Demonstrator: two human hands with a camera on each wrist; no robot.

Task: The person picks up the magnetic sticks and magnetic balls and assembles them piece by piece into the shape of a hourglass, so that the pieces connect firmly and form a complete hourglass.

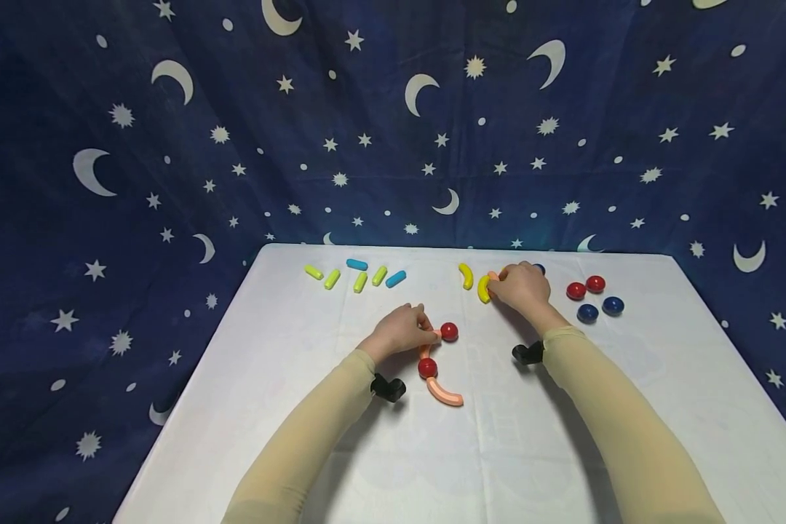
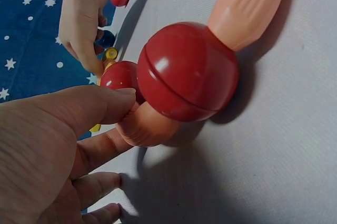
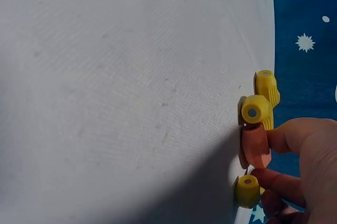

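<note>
A chain of curved orange rods and red balls lies mid-table. My left hand pinches the upper curved orange rod between thumb and index finger. This rod runs between a far red ball and a nearer red ball; a lower curved orange rod joins the nearer ball. Farther right, my right hand holds another curved orange rod, with thumb and finger at its sides. Curved yellow rods with round grey end discs lie beside it. The hand partly covers a yellow rod.
Short green rods and blue rods lie at the back left. Red balls and dark blue balls sit right of my right hand. A dark star-and-moon cloth hangs behind the white table.
</note>
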